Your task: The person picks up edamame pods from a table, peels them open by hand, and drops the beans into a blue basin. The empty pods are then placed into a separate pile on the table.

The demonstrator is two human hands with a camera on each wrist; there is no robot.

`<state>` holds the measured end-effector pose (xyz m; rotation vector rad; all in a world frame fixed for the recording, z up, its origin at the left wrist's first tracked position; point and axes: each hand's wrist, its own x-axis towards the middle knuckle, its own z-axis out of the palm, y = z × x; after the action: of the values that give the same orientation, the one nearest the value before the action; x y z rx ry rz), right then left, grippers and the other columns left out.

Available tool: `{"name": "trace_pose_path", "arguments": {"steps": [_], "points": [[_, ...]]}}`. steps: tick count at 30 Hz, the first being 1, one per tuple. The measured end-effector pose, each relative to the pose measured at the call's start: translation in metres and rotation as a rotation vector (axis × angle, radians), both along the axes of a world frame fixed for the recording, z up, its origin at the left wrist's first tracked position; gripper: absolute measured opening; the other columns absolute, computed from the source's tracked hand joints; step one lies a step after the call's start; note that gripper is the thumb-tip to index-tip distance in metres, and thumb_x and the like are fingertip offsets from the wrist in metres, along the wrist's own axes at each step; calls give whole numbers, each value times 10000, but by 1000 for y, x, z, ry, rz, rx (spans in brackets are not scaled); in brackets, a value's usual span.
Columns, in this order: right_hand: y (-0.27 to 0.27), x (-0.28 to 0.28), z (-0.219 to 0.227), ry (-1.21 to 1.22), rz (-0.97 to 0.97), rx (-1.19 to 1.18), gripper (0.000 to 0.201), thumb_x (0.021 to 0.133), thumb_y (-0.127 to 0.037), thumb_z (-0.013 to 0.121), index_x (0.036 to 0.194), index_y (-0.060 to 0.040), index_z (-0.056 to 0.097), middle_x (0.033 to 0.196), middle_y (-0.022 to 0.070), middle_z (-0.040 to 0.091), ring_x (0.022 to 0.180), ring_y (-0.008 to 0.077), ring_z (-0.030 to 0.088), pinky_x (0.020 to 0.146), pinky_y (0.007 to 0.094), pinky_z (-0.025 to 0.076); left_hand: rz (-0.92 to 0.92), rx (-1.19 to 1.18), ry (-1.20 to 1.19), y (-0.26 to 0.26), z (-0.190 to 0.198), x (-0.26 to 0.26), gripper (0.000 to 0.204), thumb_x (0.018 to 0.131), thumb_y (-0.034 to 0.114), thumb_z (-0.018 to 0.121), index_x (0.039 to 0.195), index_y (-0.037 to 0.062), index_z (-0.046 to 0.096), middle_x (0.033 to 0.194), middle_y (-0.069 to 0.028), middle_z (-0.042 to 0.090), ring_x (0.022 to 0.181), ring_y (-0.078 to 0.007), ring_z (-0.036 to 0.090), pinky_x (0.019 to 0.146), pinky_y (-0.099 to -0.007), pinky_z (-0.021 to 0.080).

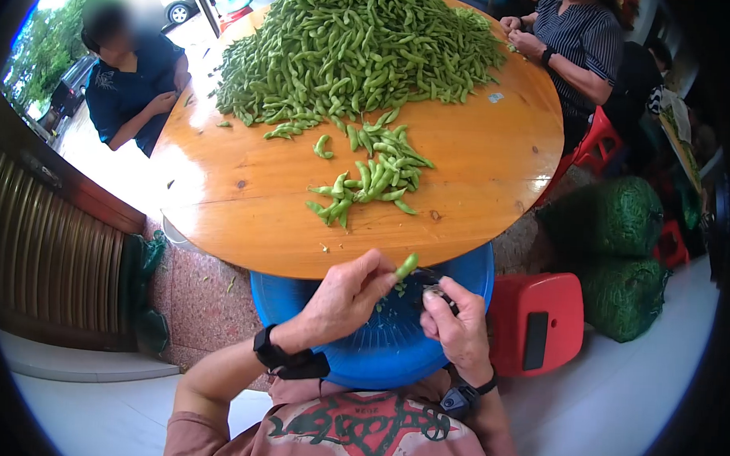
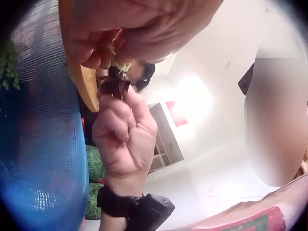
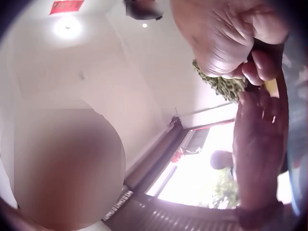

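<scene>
Over the blue basin (image 1: 368, 358), the left hand (image 1: 348, 293) pinches a pod (image 1: 408, 266), probably light, supple and best held by one end, while the right hand (image 1: 462, 326) grips a dark, perhaps scissor-like tool (image 2: 115, 87).

A room open to the outdoors, whether home or shop unclear: a car (image 1: 179, 13) and trees (image 1: 31, 64) show outside, past a ribbed panel (image 1: 55, 249); a table (image 1: 488, 160) heaped with pods (image 1: 363, 59) stands near red stools (image 1: 567, 315) and green sacks (image 1: 623, 217).
</scene>
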<state>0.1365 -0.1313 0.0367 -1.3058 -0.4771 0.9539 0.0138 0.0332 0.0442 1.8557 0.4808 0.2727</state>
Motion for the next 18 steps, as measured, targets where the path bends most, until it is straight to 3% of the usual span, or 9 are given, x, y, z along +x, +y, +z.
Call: {"name": "trace_pose_path", "arguments": {"steps": [1,5,9,11,12,14,15,18], "points": [[4,-5,0,110,35,36,126,1003,-102,567,932,0,584,662,-28,497,554,37,441,477,216,353,8,-55,-66,-6,-10,-6,111,1023,110,594,1011,2,575,748,-2,563,690,-59,514,612,-240,457],[13,-14,-1,310,97,75,97,1009,-78,557,1007,10,595,679,-32,469,569,39,431,484,214,338,107,37,-179,-21,-20,-18,89,987,58,637,1010,-8,582,744,-11,575,654,-58,520,567,-242,447],[13,-18,-11,276,99,24,118,1014,-85,552,1033,17,610,673,-40,451,570,35,425,488,210,332,144,249,-272,-24,-30,-22,81,977,35,642,1001,-11,580,750,-9,586,657,-64,538,575,-245,456],[12,-17,-12,202,115,34,130,1017,-83,546,1049,20,618,685,-43,453,568,32,411,490,205,324,48,16,-170,-21,-30,-30,90,990,81,643,1003,17,583,760,-18,575,634,-99,539,550,-256,433],[11,-16,-13,204,116,33,130,1017,-83,546,1049,20,618,685,-43,453,568,32,411,490,205,324,49,14,-168,-20,-33,-32,90,990,81,643,1003,17,583,760,-18,575,634,-99,539,550,-256,433],[7,-12,-16,345,190,97,126,1014,-72,544,1051,17,625,701,-43,463,563,29,398,492,204,322,-26,-1180,-187,-18,-45,-35,114,1004,154,637,1010,54,584,757,-24,548,604,-131,516,516,-265,388],[4,-9,-16,347,186,95,126,1014,-72,544,1051,17,625,701,-43,463,563,29,398,492,204,322,-127,-1313,-226,-19,-48,-36,139,1013,212,625,1015,80,583,756,-29,535,608,-134,506,513,-252,364],[-2,-5,-18,507,307,125,128,1013,-62,541,1063,12,632,724,-53,461,579,20,395,500,196,317,-219,-1404,-195,-18,-50,-36,134,1015,196,618,1017,68,579,773,-34,557,640,-140,535,537,-246,395]]}}
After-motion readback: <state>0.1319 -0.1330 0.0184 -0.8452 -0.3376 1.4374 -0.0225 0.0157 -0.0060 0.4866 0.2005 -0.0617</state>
